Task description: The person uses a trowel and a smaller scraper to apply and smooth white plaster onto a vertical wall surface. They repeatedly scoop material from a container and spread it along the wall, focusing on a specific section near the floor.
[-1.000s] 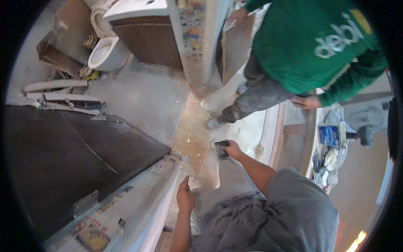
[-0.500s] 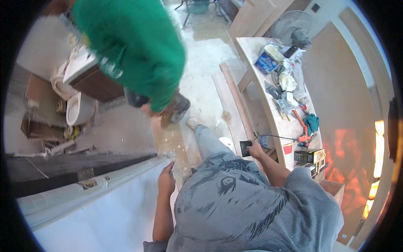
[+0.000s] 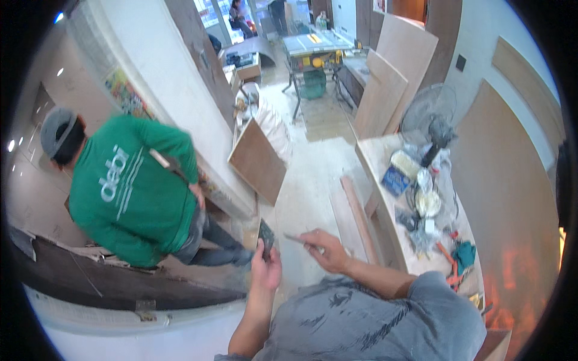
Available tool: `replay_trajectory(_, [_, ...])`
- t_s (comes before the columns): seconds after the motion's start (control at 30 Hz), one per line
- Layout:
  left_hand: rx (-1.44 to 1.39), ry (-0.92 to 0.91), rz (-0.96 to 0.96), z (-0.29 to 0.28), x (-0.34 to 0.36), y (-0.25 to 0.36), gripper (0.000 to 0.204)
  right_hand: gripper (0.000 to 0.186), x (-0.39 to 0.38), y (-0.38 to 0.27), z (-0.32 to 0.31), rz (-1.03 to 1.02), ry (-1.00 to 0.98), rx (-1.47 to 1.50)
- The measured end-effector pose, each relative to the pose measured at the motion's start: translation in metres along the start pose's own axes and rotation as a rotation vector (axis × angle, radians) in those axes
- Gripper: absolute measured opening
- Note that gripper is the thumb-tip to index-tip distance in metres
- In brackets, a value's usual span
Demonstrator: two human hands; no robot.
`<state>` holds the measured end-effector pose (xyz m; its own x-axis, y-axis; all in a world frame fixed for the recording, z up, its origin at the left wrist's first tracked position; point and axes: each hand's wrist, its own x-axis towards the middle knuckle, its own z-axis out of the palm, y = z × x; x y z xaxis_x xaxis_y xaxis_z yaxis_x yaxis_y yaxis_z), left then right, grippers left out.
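Note:
My left hand (image 3: pixel 267 269) is raised in front of me, its fingers closed round a dark flat piece (image 3: pixel 266 232) that tapers to a pointed upper corner. Just to its right, my right hand (image 3: pixel 327 249) pinches a thin greyish flat piece (image 3: pixel 293 239), seen nearly edge-on and pointing toward the left hand. A small gap separates the two pieces. Their exact kind cannot be made out.
At left a person in a green top (image 3: pixel 135 180) stands facing away. A cluttered workbench (image 3: pixel 385 174) with a fan (image 3: pixel 442 129) stands at right. A brown board (image 3: pixel 259 162) leans ahead; a table saw (image 3: pixel 316 45) stands farther off. Planks (image 3: pixel 358 216) lie beside the bench.
Both my hands have come up and together; a dark piece now shows in the left. The person in green has moved left and turned away. My view has lifted toward the room's far end.

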<state>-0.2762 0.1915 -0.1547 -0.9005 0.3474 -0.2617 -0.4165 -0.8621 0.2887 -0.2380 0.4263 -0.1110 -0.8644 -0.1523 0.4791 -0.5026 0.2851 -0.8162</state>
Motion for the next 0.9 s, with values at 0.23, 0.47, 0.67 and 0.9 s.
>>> replay_trajectory(0.23, [-0.299,-0.047,-0.299,0.103,0.075,-0.067,0.026,0.047,0.081,0.027,-0.086,-0.254,0.055,0.140])
replay_trajectory(0.47, [0.107,0.180,-0.174,0.137,0.120,-0.051,0.027,0.033,0.154,0.058,-0.150,0.157,0.193,0.119])
replay_trajectory(0.67, [0.707,0.239,0.197,0.150,0.157,0.008,0.025,0.047,0.182,0.044,-0.115,-0.116,-0.103,-0.267])
replay_trajectory(0.9, [1.504,-0.219,0.053,0.154,0.173,0.041,0.034,0.046,0.189,0.080,-0.083,0.375,-0.020,-0.561])
